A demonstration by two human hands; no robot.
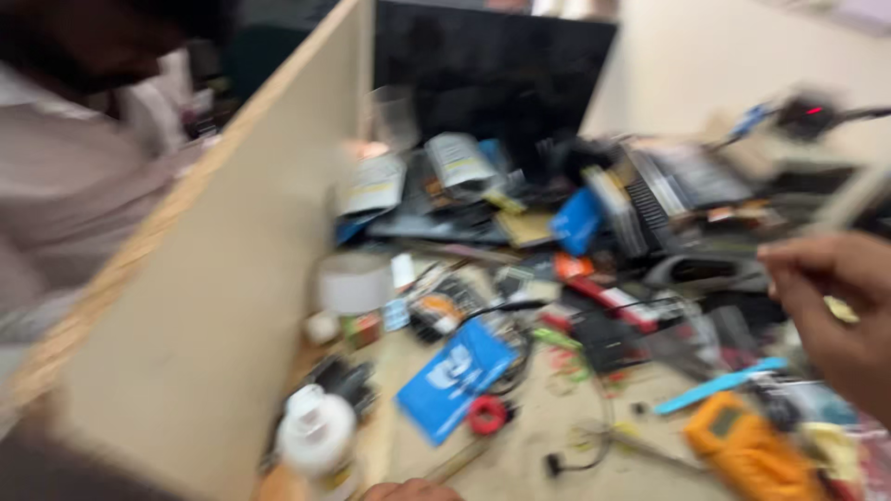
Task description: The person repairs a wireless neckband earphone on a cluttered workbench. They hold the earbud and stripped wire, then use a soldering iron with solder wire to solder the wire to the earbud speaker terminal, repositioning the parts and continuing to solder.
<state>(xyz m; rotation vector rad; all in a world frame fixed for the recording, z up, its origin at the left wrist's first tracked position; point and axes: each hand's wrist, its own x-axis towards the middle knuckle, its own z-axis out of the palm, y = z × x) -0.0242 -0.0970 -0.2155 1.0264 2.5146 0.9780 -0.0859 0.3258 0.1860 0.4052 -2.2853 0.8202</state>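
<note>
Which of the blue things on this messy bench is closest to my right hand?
The thin light-blue strip, lying flat just below your right hand. The flat blue packet sits mid-bench, and the smaller blue piece is farther back, both well to its left.

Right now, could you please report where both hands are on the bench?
Right hand raised at right edge, fingers curled, hold unclear. Left hand barely showing at bottom edge. Orange meter lies below the right hand. Cluttered bench; picture blurred.

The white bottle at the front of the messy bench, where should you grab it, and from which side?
Probably by its round body, just under the cap. The white bottle seems to stand upright, with the wooden divider close on its left and dark clutter behind. So coming from above or from its right looks easiest. The picture is blurry, so its exact shape is unclear.
</note>
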